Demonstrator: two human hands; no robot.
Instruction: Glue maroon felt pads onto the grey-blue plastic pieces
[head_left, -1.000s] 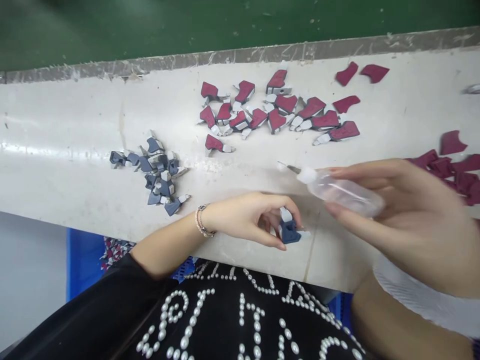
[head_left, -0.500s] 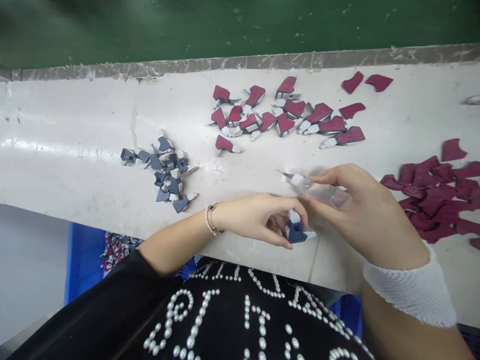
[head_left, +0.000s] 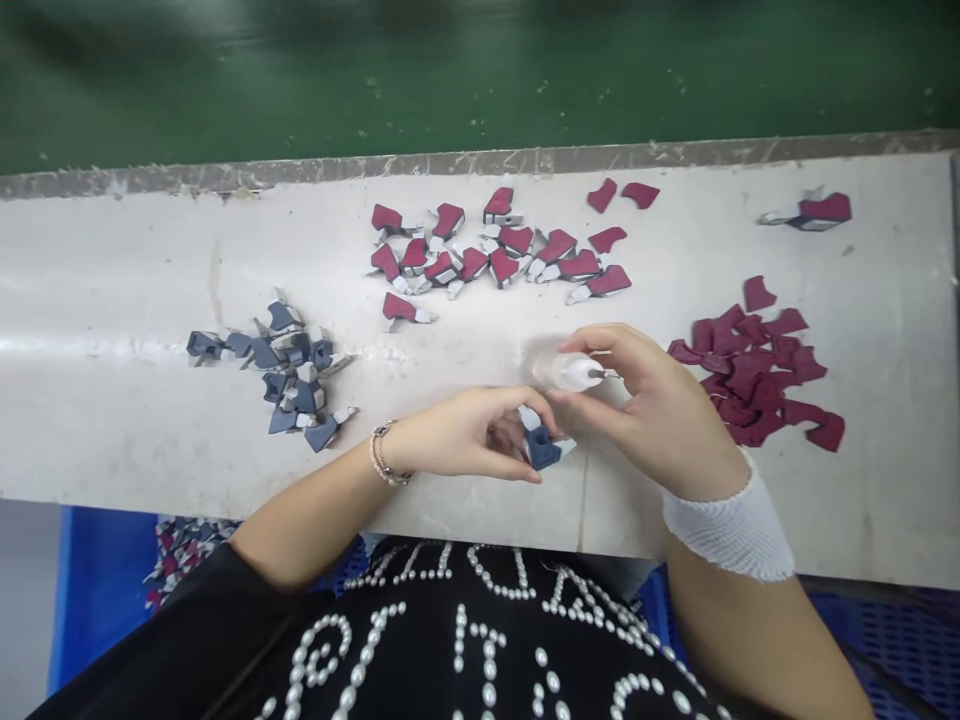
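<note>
My left hand (head_left: pixel 480 430) pinches a small blue-and-grey plastic part (head_left: pixel 541 446) near the table's front edge, its dark face upward and a pale tab sticking out to the right. Just to the right, the thumb and fingers of my right hand (head_left: pixel 645 400) are around a clear squeeze bottle (head_left: pixel 553 368) with a white cap and a thin metal needle tip. The cap and needle point up and toward the right; whether the bottle's base rests on the table I cannot tell. My right wrist has a white knitted cuff.
Similar blue-and-grey parts (head_left: pixel 296 355) lie heaped on the left. Parts topped with maroon pieces (head_left: pixel 517 240) spread across the back. Loose maroon pieces (head_left: pixel 750 375) form a pile to the right. One maroon-topped part (head_left: pixel 823 210) lies far right. A blue bin (head_left: pixel 97 580) stands below the table.
The bottle has turned from lying with its needle toward the left to cap-up, needle toward the right, in my right hand. My left hand keeps the blue-and-grey part. The camera view has shifted right.
</note>
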